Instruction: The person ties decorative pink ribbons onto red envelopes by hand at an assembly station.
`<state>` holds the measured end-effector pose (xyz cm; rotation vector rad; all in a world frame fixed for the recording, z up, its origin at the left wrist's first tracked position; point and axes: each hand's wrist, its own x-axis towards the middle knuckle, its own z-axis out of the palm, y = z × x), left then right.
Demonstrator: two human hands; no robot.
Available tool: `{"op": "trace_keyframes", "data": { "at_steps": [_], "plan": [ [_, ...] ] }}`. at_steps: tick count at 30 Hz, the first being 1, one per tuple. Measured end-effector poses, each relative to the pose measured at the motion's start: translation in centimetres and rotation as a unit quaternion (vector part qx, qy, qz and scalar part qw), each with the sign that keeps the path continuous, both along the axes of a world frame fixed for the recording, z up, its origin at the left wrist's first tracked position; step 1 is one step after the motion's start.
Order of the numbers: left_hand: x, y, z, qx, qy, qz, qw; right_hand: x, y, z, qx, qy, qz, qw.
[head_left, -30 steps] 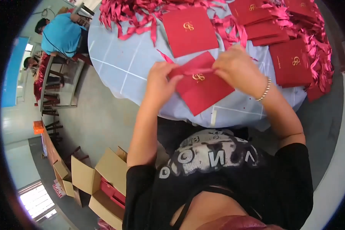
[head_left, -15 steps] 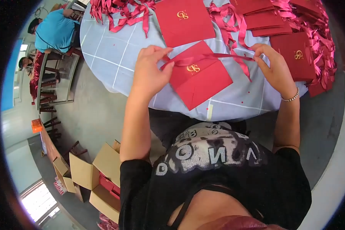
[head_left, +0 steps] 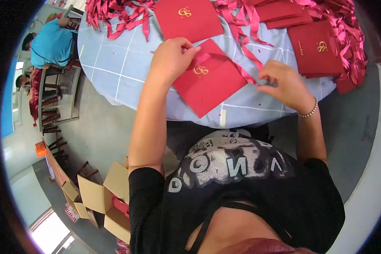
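Note:
A red envelope-like folder (head_left: 211,86) with a gold monogram lies turned at an angle on the tablecloth in front of me. A satiny red ribbon (head_left: 237,67) crosses its upper part. My left hand (head_left: 173,59) is over the folder's upper left corner, thumb and forefinger pinching the ribbon; a short tail shows to its left. My right hand (head_left: 285,84), with a beaded bracelet at the wrist, is curled just right of the folder, the ribbon's other end at its thumb and finger tips. Another red folder (head_left: 190,25) lies flat just beyond.
Stacked red folders (head_left: 315,53) with bunched ribbons (head_left: 351,46) cover the table's right side. More loose ribbons (head_left: 118,17) lie at the far left of the tablecloth (head_left: 127,59). An open cardboard box (head_left: 93,194) stands at lower left. A person in blue (head_left: 53,42) sits beyond.
My right hand has moved left and lower, towards the folder, and the ribbon between my hands has gone from nearly straight to slack. The left hand still pinches the ribbon.

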<state>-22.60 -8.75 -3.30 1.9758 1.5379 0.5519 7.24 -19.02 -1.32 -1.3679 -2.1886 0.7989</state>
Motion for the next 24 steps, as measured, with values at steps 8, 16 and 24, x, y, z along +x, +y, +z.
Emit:
{"op": "trace_keyframes", "data": {
  "at_steps": [8, 16, 24],
  "plan": [
    [-0.5, 0.2, -0.7, -0.049, -0.085, -0.038, 0.994, 0.0, -0.8, -1.0, -0.019, 0.050, -0.051, 0.997],
    [-1.0, -0.5, 0.5, -0.075, -0.125, -0.060, 0.988, 2.7, 0.3, -1.1, -0.065, 0.433, -0.192, 0.878],
    [-0.6, -1.9, 2.5, -0.098, -0.146, -0.052, 0.983, 0.6, 0.8, -0.9, -0.109, 0.616, -0.178, 0.760]
  ]
}}
